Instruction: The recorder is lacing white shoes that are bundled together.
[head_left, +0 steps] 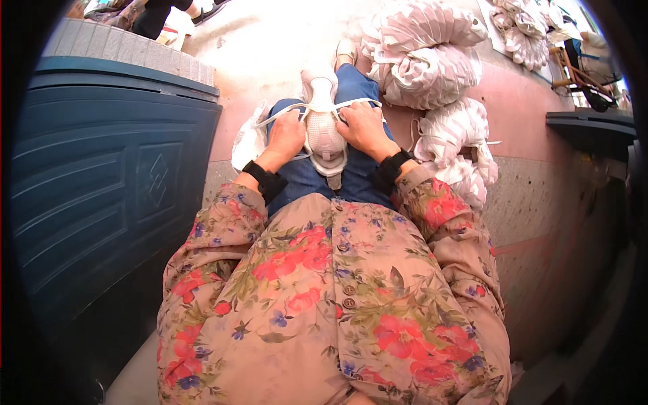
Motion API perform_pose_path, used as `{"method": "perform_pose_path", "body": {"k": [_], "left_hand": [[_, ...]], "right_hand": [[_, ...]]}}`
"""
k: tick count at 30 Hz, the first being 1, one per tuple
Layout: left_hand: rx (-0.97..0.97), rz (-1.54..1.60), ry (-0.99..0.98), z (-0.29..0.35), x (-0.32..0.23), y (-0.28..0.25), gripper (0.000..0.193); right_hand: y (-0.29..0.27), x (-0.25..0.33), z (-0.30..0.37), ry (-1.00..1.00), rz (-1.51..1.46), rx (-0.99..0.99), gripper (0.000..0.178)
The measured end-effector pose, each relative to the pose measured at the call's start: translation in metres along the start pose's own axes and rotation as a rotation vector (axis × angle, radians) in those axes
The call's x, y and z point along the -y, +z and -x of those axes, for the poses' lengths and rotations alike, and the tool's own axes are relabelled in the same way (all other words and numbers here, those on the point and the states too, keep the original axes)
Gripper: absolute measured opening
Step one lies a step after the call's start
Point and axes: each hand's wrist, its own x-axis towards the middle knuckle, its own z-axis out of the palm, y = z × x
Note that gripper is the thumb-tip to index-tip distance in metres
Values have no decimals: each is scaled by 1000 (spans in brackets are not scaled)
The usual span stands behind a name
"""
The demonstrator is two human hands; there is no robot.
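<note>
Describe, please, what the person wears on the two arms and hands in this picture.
Both arms are covered by loose sleeves of a beige fabric printed with red and blue flowers and green leaves. A black band wraps each wrist, just past the cuff. The left hand and the right hand are bare: no gloves, and no rings can be made out on the fingers.
</note>
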Motion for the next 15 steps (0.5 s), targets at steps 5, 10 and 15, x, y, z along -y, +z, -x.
{"method": "perform_pose_path", "body": {"k": [5, 10, 15], "left_hand": [[27, 107, -30, 2, 4, -2, 30], [-128, 145, 128, 7, 7, 5, 21], [-133, 25, 144, 9, 0, 4, 22]], "right_hand": [[4, -1, 4, 46, -9, 57, 22], [4, 1, 5, 64, -8, 67, 21], [5, 0, 6, 60, -11, 45, 21]]}}
